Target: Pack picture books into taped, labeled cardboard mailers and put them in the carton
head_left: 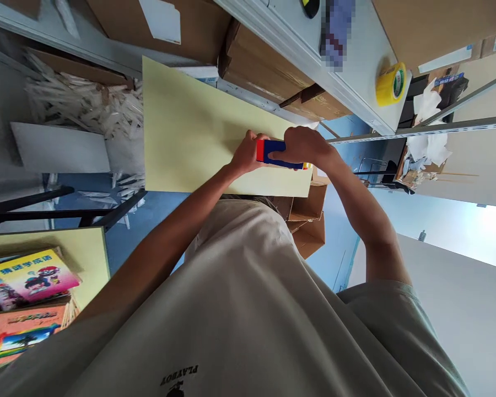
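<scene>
A small dark blue box (274, 146) with a red end is held between my two hands above a pale yellow tabletop (177, 127). My left hand (247, 153) grips the box around its red end, with the thumb side toward me. At the other end, my right hand (308, 145) is closed over the box, its fingers wrapped on the top and side. A bit of yellow and red shows at the box's right tip. The print on the box is too small to read.
Cardboard boxes (268, 60) stand along the table's far side, below a white shelf (289, 33) with a yellow tape roll (391, 84). Colourful books (37, 275) lie on another table at lower left. Open cartons (310, 220) sit on the floor by my right side.
</scene>
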The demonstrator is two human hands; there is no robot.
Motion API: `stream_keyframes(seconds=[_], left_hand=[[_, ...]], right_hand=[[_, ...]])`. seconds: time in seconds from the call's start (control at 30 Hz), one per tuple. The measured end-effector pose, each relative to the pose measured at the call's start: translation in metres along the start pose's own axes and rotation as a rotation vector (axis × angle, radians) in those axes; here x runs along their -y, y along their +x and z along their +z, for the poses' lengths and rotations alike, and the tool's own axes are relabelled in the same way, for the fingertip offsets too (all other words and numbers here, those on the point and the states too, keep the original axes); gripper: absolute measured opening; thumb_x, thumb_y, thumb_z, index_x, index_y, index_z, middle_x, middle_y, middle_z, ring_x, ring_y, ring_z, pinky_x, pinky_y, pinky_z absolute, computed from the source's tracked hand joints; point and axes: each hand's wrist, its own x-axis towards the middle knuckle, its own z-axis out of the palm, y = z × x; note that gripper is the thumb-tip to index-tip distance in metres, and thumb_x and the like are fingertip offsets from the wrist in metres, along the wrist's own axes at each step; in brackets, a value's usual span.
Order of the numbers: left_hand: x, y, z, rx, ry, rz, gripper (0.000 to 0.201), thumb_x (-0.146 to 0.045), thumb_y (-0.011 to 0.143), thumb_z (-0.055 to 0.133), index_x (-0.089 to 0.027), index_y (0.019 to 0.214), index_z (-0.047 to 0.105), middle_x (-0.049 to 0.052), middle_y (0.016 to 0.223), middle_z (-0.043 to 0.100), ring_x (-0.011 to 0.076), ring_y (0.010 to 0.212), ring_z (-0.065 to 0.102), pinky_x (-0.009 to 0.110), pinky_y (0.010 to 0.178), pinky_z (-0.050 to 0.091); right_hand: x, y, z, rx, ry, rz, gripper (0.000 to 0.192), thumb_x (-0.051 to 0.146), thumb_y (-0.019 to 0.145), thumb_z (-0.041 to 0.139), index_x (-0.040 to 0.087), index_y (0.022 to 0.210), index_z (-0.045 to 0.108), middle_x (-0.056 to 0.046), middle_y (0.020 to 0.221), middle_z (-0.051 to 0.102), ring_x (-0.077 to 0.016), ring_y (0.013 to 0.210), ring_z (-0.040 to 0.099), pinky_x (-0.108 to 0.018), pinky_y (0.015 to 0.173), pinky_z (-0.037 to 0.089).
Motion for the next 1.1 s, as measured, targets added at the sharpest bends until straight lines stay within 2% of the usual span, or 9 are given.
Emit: stream_keyframes(seconds=[0.1,0.23,0.33,0.5,0.63,0.83,1.0,1.1], left_hand=[[-0.005,0.001,0.005,-0.007,0.038,-0.08,0.059,-0.06,0.099,0.095,-0.018,0.137,0.076,0.02,0.128,0.073,0.0402,0.132,0.068,0.053,0.108,0.06],[0.0,0.006,0.014,-0.07,0.092,-0.156,0.04,-0.049,0.112,0.08,-0.018,0.137,0.076,0.019,0.132,0.073,0.0332,0.121,0.068,0.047,0.103,0.058],[0.012,0.009,0.02,-0.092,0.157,-0.211,0.03,-0.04,0.113,0.077,-0.018,0.133,0.078,0.019,0.13,0.072,0.0317,0.12,0.066,0.047,0.104,0.057],[0.03,0.01,0.023,-0.133,0.178,-0.246,0.022,-0.03,0.104,0.084,-0.022,0.123,0.081,0.017,0.124,0.072,0.0344,0.121,0.07,0.05,0.11,0.063],[0.034,0.007,0.017,-0.117,0.183,-0.242,0.032,-0.021,0.093,0.091,-0.021,0.124,0.081,0.011,0.12,0.071,0.0325,0.12,0.075,0.052,0.12,0.064],[0.039,-0.003,0.009,-0.12,0.169,-0.232,0.053,-0.018,0.088,0.099,-0.022,0.137,0.079,0.009,0.129,0.072,0.0237,0.106,0.08,0.046,0.113,0.07],[0.041,-0.01,0.008,-0.127,0.252,-0.246,0.055,-0.017,0.089,0.095,-0.024,0.141,0.079,0.009,0.133,0.076,0.0234,0.11,0.08,0.043,0.112,0.071],[0.03,-0.016,0.01,-0.147,0.362,-0.227,0.052,-0.027,0.098,0.088,-0.026,0.149,0.077,0.014,0.146,0.077,0.0305,0.13,0.08,0.049,0.123,0.067]], right_hand=[[0.001,-0.001,-0.012,-0.004,-0.049,-0.044,0.082,0.087,0.102,0.073,0.009,0.125,0.084,-0.023,0.11,0.085,-0.0491,0.121,0.081,-0.052,0.101,0.065],[-0.004,0.005,-0.013,0.005,-0.07,-0.037,0.085,0.088,0.106,0.068,0.008,0.127,0.084,-0.024,0.117,0.085,-0.0514,0.128,0.079,-0.053,0.105,0.064],[-0.011,0.012,-0.006,0.015,-0.057,-0.026,0.086,0.089,0.105,0.069,0.007,0.127,0.084,-0.025,0.12,0.084,-0.0521,0.13,0.078,-0.054,0.106,0.065],[-0.034,0.026,0.005,0.017,0.017,-0.042,0.087,0.091,0.101,0.075,0.007,0.123,0.083,-0.025,0.109,0.084,-0.0496,0.125,0.08,-0.051,0.102,0.066],[-0.065,0.035,0.011,0.083,0.045,0.031,0.083,0.088,0.101,0.08,0.007,0.115,0.084,-0.024,0.102,0.084,-0.0451,0.113,0.083,-0.051,0.098,0.067],[-0.11,0.055,0.045,0.191,0.177,0.05,0.077,0.084,0.102,0.083,0.008,0.113,0.085,-0.017,0.09,0.083,-0.0352,0.096,0.084,-0.045,0.09,0.069],[-0.123,0.082,0.078,0.179,0.129,0.052,0.064,0.068,0.101,0.091,0.008,0.123,0.084,-0.021,0.101,0.086,-0.0388,0.104,0.084,-0.047,0.092,0.068],[-0.128,0.089,0.09,0.171,0.155,0.017,0.068,0.067,0.101,0.092,0.008,0.133,0.082,-0.024,0.114,0.087,-0.0414,0.113,0.084,-0.048,0.097,0.068]])
